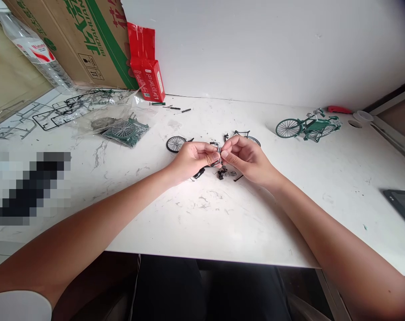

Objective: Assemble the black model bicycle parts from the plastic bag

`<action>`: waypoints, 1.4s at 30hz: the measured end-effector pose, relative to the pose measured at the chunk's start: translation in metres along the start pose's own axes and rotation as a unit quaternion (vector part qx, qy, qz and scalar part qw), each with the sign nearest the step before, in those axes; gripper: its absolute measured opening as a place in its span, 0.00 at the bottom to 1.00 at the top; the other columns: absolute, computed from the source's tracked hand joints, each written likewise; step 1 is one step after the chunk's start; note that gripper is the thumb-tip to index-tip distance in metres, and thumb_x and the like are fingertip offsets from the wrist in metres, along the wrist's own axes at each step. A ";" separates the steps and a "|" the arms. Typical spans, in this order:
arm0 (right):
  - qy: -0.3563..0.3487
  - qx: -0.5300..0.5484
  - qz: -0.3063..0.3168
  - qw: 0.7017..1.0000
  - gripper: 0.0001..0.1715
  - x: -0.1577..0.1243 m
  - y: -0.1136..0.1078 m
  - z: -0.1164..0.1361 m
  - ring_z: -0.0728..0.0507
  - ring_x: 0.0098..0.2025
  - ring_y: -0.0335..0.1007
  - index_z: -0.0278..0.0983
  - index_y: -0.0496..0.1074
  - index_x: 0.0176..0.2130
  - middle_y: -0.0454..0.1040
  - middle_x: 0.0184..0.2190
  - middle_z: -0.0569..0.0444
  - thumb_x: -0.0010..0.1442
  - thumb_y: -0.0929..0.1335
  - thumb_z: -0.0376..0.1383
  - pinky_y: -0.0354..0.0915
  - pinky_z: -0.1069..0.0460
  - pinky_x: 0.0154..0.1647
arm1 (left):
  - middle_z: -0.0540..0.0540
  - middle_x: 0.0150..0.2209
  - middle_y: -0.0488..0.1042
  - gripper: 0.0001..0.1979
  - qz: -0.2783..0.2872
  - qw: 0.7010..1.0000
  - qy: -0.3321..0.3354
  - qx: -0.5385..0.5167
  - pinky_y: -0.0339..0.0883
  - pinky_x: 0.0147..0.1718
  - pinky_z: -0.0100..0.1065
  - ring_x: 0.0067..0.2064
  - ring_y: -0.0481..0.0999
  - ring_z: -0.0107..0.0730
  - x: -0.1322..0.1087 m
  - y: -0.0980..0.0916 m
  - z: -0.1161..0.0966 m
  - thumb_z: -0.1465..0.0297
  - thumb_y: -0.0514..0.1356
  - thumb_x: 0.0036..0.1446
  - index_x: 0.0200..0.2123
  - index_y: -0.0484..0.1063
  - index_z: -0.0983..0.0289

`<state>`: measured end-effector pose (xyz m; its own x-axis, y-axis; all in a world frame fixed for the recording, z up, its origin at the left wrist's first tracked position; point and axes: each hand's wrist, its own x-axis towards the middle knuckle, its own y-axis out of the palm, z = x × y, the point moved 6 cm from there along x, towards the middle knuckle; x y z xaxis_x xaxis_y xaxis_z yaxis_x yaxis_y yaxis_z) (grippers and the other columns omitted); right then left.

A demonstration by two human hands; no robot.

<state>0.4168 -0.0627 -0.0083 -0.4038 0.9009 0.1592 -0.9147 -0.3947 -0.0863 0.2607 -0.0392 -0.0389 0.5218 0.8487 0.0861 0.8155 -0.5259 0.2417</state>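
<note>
At the middle of the white table [222, 214], the left hand [192, 160] and the right hand [247, 160] met fingertip to fingertip. Both pinched a small silvery part [217, 154] between thumb and forefinger, fingers drawn tight on it, and held it just above the tabletop. The fingers hid most of the part, so its long axis and heading could not be told.

Small black pieces [223, 173] lay on the table at 6 o'clock from the part, just below the hands. A loose wheel [175, 143] lay flat at 10 o'clock from the left hand, near it. A half-built frame [245, 135] sat at 12 o'clock behind the right hand. A finished green bicycle model [309, 127] stood well apart at 2 o'clock, its length running left to right.

At 10 o'clock, farther off, a clear plastic bag [124, 130] held green and grey wheel parts. Beyond it at 11 o'clock a red box [148, 79] stood with its flap open, its contents unseen, leaning against a cardboard box [75, 40].
</note>
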 end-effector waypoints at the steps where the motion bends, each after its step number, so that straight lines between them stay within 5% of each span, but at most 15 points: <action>1: 0.008 0.007 0.001 1.000 0.19 0.001 0.000 -0.001 0.44 0.37 0.79 0.41 0.73 0.43 0.79 0.36 0.54 0.65 0.78 0.50 0.77 0.47 0.41 | 0.58 0.36 0.85 0.23 0.001 1.000 0.001 0.002 0.79 0.47 0.43 0.38 0.86 0.39 0.000 0.000 0.000 0.54 0.79 0.51 0.39 0.82 0.66; 31: 0.031 0.037 -0.016 0.999 0.22 0.000 -0.002 -0.005 0.44 0.35 0.81 0.41 0.74 0.43 0.77 0.32 0.56 0.61 0.80 0.50 0.76 0.47 0.38 | 0.60 0.39 0.85 0.22 0.010 1.000 -0.012 0.017 0.78 0.52 0.46 0.41 0.86 0.41 -0.002 0.003 -0.002 0.55 0.78 0.53 0.41 0.84 0.68; 37: 0.044 0.031 -0.041 0.998 0.16 0.000 -0.007 -0.005 0.45 0.31 0.74 0.41 0.75 0.44 0.77 0.30 0.54 0.66 0.75 0.49 0.62 0.53 0.24 | 0.61 0.41 0.86 0.20 0.025 1.000 -0.005 0.003 0.77 0.54 0.46 0.41 0.86 0.39 -0.001 0.001 0.001 0.56 0.77 0.56 0.42 0.85 0.67; 42: 0.055 -0.006 -0.129 0.990 0.13 0.001 -0.023 -0.012 0.47 0.26 0.65 0.43 0.73 0.50 0.77 0.29 0.55 0.67 0.70 0.43 0.57 0.52 0.21 | 0.61 0.43 0.85 0.21 -0.012 1.000 -0.019 -0.015 0.76 0.57 0.49 0.43 0.86 0.39 0.000 -0.003 0.003 0.56 0.76 0.57 0.45 0.84 0.67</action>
<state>0.4376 -0.0509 -0.0180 -0.1522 0.9858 0.0705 -0.9867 -0.1474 -0.0690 0.2592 -0.0377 -0.0429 0.5124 0.8577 0.0435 0.8197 -0.5035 0.2729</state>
